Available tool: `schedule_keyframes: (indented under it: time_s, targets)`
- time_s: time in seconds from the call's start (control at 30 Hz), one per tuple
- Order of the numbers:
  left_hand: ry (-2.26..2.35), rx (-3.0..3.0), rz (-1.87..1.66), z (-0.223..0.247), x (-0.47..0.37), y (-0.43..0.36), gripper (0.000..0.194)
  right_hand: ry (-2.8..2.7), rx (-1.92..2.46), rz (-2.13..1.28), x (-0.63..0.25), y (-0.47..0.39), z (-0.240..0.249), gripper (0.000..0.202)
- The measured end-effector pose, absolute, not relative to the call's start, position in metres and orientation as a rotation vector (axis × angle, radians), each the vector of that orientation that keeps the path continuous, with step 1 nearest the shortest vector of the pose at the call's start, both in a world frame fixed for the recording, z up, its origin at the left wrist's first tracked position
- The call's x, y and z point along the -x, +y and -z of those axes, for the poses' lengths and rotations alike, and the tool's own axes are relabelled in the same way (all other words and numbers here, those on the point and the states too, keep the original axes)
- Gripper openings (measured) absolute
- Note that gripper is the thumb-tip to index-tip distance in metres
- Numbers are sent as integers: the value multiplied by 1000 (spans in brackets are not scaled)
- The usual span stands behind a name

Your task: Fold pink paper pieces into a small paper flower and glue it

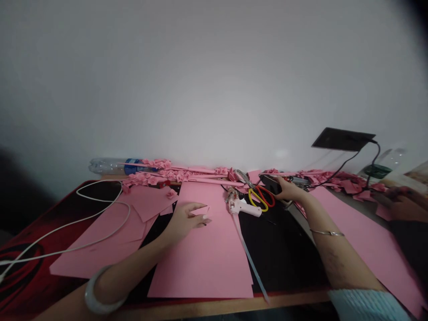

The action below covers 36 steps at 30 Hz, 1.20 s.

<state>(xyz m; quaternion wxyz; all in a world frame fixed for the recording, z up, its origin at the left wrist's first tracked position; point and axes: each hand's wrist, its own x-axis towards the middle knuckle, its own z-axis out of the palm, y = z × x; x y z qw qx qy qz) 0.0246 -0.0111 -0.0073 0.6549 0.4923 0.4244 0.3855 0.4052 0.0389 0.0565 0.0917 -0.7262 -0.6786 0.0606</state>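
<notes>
My left hand (185, 219) is over a long sheet of pink paper (207, 258), with a small piece of pink paper (199, 211) pinched between thumb and fingers. Further back on the right, my right hand (288, 189) grips a dark, flat, phone-like object (270, 183); its far side is hidden. Just left of that hand lie scissors with yellow and red handles (266, 201). A white glue gun (245, 208) rests at the paper's right edge, a long translucent glue stick (250, 258) trailing from it towards the table's front.
Pink paper roses (154, 177) and rolled paper stems line the wall, beside a plastic bottle (107, 166). A white cable (100, 213) loops over pink sheets at left. Another person's hand (406, 203) is at far right, near a pink sheet (364, 240). A dark panel (344, 139) is on the wall.
</notes>
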Motion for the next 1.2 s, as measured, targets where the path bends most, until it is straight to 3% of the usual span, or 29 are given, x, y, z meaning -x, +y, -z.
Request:
schedule_keyframes:
  time_s: [0.23,0.4,0.5,0.57,0.8,1.2]
  targets:
    - [950,-1112,-864,7,-25,-12,49,-1888,1825,1,-338,17,-81,34]
    - [932,-1131,-845,8,-25,-13,44,-2049,1449,-426,-249,-12,-73,23]
    - [898,-1169,-843,4,-25,-14,37,-2103,1373,-643,-213,-23,-59,28]
    - [889,-1180,-839,1,-26,-15,35,-2134,1334,-702,-201,-24,-47,20]
    - [879,-1193,-839,-3,-29,-17,35,-2080,1354,-592,-192,-21,-15,29]
    - [887,-1153,-761,0,-29,-18,38,-2113,1268,-595,-195,-28,-10,34]
